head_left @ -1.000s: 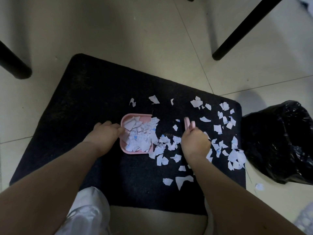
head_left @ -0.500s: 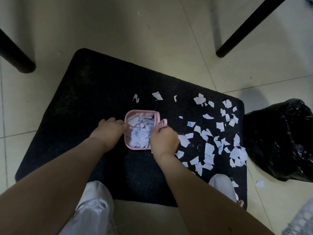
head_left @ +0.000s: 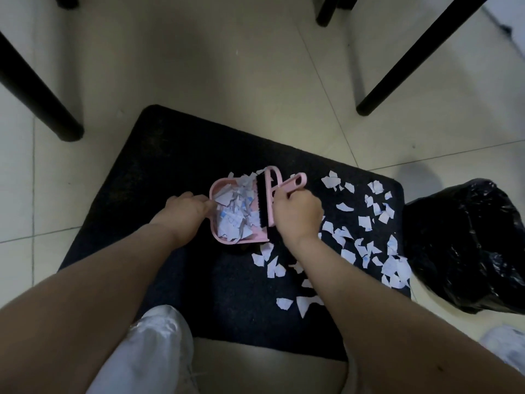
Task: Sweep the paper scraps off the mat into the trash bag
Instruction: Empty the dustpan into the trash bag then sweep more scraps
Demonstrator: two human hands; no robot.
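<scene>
A black mat (head_left: 159, 172) lies on the tiled floor. On it sits a pink dustpan (head_left: 227, 239) heaped with white paper scraps. My left hand (head_left: 186, 213) grips the dustpan's left side. My right hand (head_left: 297, 214) holds a small pink brush (head_left: 265, 200) by its handle, its black bristles standing across the dustpan's open right edge. Several loose paper scraps (head_left: 366, 223) are scattered over the mat's right part, up to its right edge. The black trash bag (head_left: 466, 245) stands on the floor just right of the mat.
Black furniture legs stand at the far left (head_left: 39, 89) and far right (head_left: 412, 58) beyond the mat. My white trouser leg (head_left: 147, 351) covers the mat's near edge. A white object (head_left: 505, 348) lies at the bottom right.
The brush has swept left from the mat's right part to the dustpan's open edge, pushing scraps in. The pile in the pan has grown. My left hand has stayed on the dustpan.
</scene>
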